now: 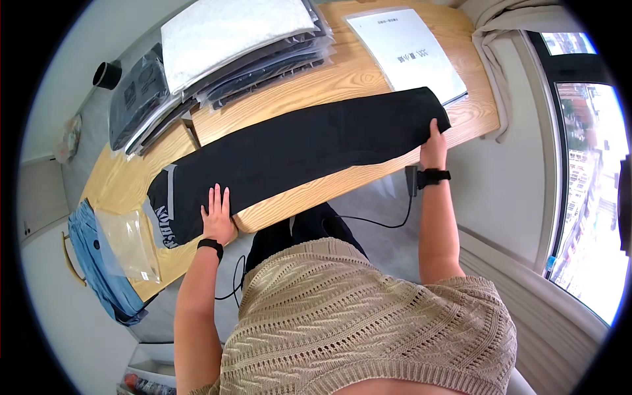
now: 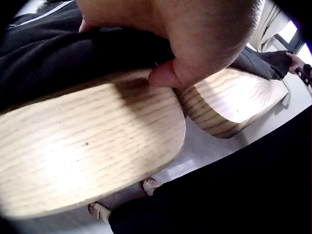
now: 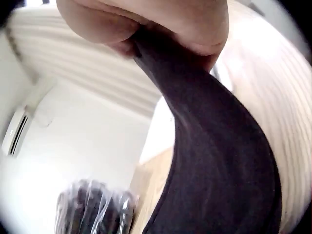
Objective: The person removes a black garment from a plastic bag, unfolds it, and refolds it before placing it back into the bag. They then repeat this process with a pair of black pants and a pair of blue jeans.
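A long black garment (image 1: 296, 138), folded into a strip, lies across the wooden table (image 1: 329, 187). Grey lettering and a pale stripe mark its left end. My left hand (image 1: 218, 217) rests on the cloth near that end with its fingers spread straight; in the left wrist view its thumb (image 2: 163, 75) is at the table's near edge. At the other end my right hand (image 1: 433, 146) grips the corner of the garment. The right wrist view shows the black cloth (image 3: 219, 146) pinched between thumb and fingers and hanging in a curve from them.
Bagged folded clothes (image 1: 263, 72) are stacked at the back left, a white item on top. A printed sheet in a clear sleeve (image 1: 411, 56) lies at the back right. Beyond the garment's left end are a clear plastic bag (image 1: 131, 243) and blue clothing (image 1: 99, 263).
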The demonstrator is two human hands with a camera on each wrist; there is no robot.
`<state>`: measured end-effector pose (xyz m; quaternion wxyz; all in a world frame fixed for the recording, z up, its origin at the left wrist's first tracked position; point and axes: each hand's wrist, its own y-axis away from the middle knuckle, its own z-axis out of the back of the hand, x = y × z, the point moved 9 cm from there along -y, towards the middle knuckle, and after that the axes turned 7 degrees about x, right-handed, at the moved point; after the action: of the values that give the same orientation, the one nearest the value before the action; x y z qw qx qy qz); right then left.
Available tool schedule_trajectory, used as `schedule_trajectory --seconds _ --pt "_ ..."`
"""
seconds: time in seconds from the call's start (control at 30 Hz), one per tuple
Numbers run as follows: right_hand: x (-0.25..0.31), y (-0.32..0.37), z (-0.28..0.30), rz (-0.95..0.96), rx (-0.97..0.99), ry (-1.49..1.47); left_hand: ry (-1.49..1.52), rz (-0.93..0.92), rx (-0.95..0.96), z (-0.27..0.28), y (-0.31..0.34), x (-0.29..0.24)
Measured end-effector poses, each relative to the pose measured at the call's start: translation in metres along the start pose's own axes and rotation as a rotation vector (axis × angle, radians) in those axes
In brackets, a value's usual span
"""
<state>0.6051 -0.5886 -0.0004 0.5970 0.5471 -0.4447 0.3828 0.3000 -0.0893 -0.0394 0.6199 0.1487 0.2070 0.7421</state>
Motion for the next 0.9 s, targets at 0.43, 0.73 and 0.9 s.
schedule_trajectory --seconds 0.43,0.73,0.9 --pt "-0.061 0.143 -0.243 0.575 0.624 1.293 -0.012 0.029 0.018 0.001 0.001 0.000" --pt "-0.052 0.159 -0.252 0.643 0.776 1.232 0.003 0.032 0.019 0.001 0.001 -0.001" --pt "-0.061 0.161 -0.254 0.705 0.739 1.311 -0.011 0.039 0.028 -0.002 0.000 0.000"
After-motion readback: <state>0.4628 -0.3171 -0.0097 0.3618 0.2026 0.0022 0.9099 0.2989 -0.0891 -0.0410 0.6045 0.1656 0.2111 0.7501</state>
